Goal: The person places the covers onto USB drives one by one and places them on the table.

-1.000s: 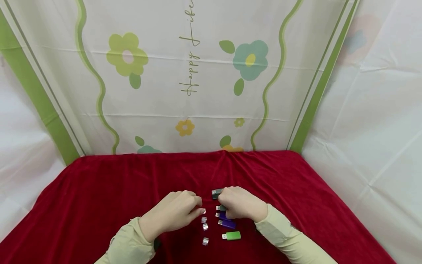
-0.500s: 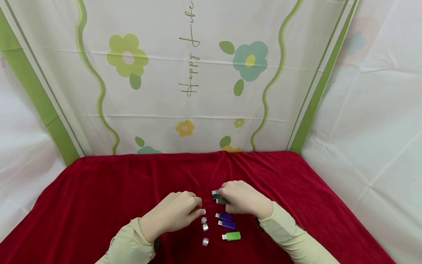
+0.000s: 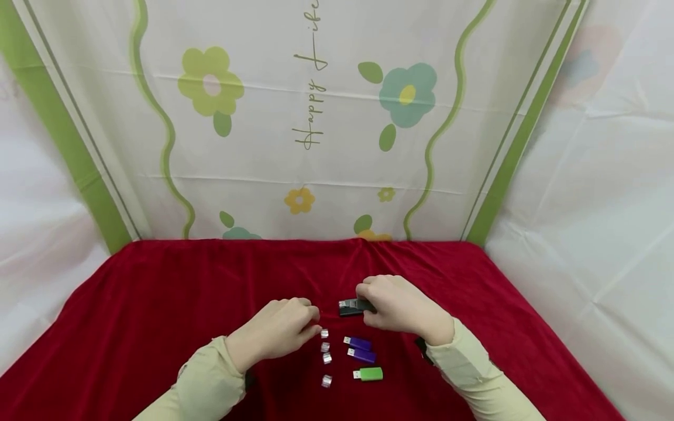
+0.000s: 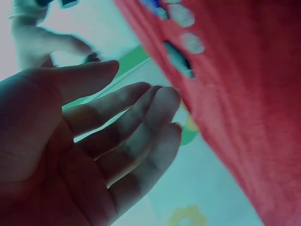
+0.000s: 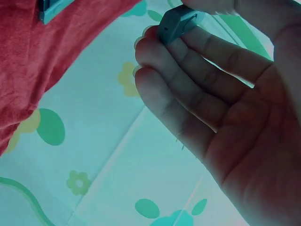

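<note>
My right hand [image 3: 402, 307] pinches a dark grey USB drive [image 5: 175, 24] between thumb and fingertips, its metal plug pointing left. Directly by it, a black USB drive [image 3: 347, 312] lies on the red cloth, partly overlapped in the head view. My left hand [image 3: 276, 330] hovers with loosely bent fingers and nothing in them; the left wrist view shows a gap between its thumb and fingers. Just right of its thumb lies a small clear piece [image 3: 324, 333], top of a column of several such pieces [image 3: 327, 381].
Two purple USB drives [image 3: 357, 343] [image 3: 361, 355] and a green one [image 3: 371, 374] lie right of the clear pieces, plugs leftward. Red cloth [image 3: 184, 292] covers the table. Behind it hangs a flower-printed curtain [image 3: 253, 140], with white sheets at both sides.
My right hand has carried the grey drive away from the purple ones, up beside the black one. The left hand has shifted slightly, and the top clear piece shows more fully.
</note>
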A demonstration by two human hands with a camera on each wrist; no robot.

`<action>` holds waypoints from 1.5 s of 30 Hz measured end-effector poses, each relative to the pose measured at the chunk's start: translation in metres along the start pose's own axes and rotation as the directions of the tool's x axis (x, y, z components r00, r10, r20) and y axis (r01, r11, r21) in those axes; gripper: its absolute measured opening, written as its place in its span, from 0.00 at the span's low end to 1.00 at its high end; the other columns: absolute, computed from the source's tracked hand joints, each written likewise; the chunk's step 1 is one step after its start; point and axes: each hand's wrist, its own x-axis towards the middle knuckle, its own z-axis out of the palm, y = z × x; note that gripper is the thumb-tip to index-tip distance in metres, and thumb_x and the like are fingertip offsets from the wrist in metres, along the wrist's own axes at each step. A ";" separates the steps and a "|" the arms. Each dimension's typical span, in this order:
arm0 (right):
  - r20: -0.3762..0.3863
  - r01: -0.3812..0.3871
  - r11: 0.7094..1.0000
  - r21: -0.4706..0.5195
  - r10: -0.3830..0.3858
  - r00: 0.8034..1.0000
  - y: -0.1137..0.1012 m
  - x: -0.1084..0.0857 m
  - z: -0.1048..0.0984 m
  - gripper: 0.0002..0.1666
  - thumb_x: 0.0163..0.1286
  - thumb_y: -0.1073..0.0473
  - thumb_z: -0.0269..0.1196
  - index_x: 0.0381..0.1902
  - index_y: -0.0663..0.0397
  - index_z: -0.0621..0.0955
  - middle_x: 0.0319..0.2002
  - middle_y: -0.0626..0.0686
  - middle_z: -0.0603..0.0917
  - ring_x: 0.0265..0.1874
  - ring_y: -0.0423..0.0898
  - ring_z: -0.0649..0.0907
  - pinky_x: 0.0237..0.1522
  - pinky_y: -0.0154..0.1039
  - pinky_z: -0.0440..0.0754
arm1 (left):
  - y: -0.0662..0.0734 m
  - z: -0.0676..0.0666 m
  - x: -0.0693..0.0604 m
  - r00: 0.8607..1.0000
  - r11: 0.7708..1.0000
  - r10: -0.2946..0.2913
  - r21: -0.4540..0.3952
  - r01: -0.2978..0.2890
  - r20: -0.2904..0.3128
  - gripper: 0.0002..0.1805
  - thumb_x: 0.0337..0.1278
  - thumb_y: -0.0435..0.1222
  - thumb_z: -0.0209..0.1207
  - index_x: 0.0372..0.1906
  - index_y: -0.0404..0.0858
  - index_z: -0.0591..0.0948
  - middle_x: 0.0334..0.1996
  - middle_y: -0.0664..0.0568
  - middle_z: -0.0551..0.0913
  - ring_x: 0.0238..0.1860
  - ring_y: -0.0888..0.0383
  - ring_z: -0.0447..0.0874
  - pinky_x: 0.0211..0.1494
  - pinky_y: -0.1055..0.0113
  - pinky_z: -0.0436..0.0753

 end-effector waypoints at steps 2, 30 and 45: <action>-0.007 0.001 1.000 0.002 -0.001 1.000 0.000 0.000 -0.003 0.13 0.48 0.64 0.69 0.21 0.48 0.74 0.20 0.39 0.66 0.19 0.36 0.66 0.20 0.31 0.67 | -0.005 0.006 0.003 1.000 1.000 0.006 0.018 -0.006 0.003 0.04 0.59 0.38 0.66 0.33 0.42 0.85 0.26 0.59 0.76 0.22 0.66 0.72 0.22 0.70 0.73; -0.058 0.017 1.000 -0.015 -0.018 0.998 0.000 -0.005 -0.008 0.13 0.47 0.66 0.68 0.21 0.48 0.73 0.21 0.39 0.65 0.19 0.36 0.66 0.21 0.31 0.67 | 0.011 0.025 0.035 0.985 0.932 0.130 0.326 -0.162 0.118 0.12 0.45 0.38 0.72 0.21 0.45 0.77 0.20 0.56 0.74 0.17 0.61 0.72 0.18 0.68 0.72; -0.030 0.006 1.000 0.001 -0.006 1.000 -0.002 -0.004 -0.007 0.13 0.48 0.67 0.68 0.22 0.49 0.74 0.21 0.40 0.66 0.19 0.37 0.66 0.20 0.31 0.66 | 0.012 0.033 0.039 0.985 0.925 0.102 0.352 -0.145 0.139 0.11 0.47 0.36 0.70 0.20 0.45 0.78 0.20 0.55 0.74 0.17 0.61 0.71 0.18 0.67 0.74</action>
